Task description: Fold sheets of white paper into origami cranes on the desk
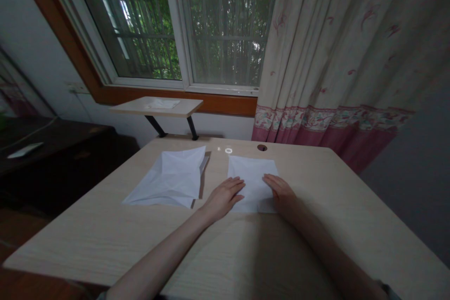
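Left hand (225,196) and right hand (283,195) rest flat, gripping nothing, on white sheet's (253,176) opposite sides, likely steadying it against counter (218,258); creased paper (176,173) lies left.

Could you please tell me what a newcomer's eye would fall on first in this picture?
Probably the window at the top, where bright greenery shows behind bars, with a patterned curtain to its right. Next, the left hand and right hand resting on a white paper on the desk, with a larger, creased white paper to its left.
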The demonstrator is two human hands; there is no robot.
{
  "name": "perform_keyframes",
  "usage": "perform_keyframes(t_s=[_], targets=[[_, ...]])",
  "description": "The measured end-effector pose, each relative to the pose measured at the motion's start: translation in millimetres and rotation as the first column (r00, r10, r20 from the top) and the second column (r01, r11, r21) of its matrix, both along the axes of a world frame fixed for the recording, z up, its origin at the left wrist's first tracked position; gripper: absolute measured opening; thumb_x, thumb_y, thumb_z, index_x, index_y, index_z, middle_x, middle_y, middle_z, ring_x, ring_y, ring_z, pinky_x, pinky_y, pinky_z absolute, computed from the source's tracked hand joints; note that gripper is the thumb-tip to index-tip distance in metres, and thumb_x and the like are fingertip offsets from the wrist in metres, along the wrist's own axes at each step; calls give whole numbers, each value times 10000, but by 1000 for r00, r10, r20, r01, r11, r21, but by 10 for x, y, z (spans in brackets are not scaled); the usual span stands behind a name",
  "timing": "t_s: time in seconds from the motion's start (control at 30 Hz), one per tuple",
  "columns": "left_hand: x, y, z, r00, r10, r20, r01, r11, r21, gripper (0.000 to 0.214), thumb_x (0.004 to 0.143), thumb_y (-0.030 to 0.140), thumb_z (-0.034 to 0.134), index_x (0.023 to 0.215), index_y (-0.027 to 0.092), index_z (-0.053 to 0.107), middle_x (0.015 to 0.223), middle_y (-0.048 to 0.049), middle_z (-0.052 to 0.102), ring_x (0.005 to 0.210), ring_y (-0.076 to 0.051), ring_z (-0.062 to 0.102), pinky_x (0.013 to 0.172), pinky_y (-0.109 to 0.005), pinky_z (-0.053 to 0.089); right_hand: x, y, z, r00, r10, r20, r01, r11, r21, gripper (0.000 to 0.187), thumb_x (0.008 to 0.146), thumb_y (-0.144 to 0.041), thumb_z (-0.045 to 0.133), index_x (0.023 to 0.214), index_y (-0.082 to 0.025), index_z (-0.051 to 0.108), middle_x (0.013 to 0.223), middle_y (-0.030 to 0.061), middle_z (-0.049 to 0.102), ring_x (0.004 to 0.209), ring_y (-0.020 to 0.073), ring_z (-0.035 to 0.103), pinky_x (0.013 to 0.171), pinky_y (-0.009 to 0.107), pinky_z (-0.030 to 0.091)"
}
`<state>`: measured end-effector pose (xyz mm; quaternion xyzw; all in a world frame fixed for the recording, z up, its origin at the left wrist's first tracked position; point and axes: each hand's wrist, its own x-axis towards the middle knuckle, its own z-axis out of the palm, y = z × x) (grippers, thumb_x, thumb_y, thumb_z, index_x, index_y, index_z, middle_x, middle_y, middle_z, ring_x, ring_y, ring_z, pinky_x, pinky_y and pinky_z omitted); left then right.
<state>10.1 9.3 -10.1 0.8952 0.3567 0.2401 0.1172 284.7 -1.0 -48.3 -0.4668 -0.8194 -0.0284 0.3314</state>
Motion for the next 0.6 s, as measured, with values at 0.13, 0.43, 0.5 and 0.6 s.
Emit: perform_keyframes(t_s=[0.13, 0.43, 0.5, 0.6], targets=[[5, -9, -28, 998, 3, 60, -1, 1000, -19, 319, 986, 305, 501, 1277, 247, 619, 1332, -58, 622, 1239, -194, 581, 1071, -380, 466, -8, -40, -12, 997, 73, 10, -71, 988, -139, 702, 676, 48, 385, 1270, -240, 623, 1313, 76, 635, 1207, 210, 593, 1034, 479, 490], [13, -125, 205, 995, -101, -8, 101, 994, -32, 616, 760, 547, 738, 1286, 251, 613, 1338, -83, 615, 1246, -280, 571, 1064, -440, 451, -10, -164, 226, 992, 119, 50, -102, 962, -253, 388, 901, -190, 544, 1243, -340, 648, 1408, 55, 559, 1296, 257, 522, 1100, 571, 380], [17, -138, 235, 994, -108, -7, 108, 994, -33, 633, 726, 551, 763, 1268, 257, 622, 1344, -79, 611, 1243, -282, 571, 1064, -442, 445, 1, -171, 251, 988, 142, 67, -118, 954, -277, 387, 912, -204, 547, 1259, -353, 634, 1431, 45, 534, 1322, 263, 493, 1108, 578, 364], [19, -137, 240, 991, -130, 39, 131, 991, -22, 508, 763, 512, 745, 1198, 264, 660, 1299, -62, 645, 1191, -255, 606, 1018, -408, 482, 7, -176, 266, 981, 172, 85, -140, 944, -300, 407, 919, -203, 540, 1276, -387, 612, 1443, 17, 520, 1353, 280, 453, 1110, 611, 341]])
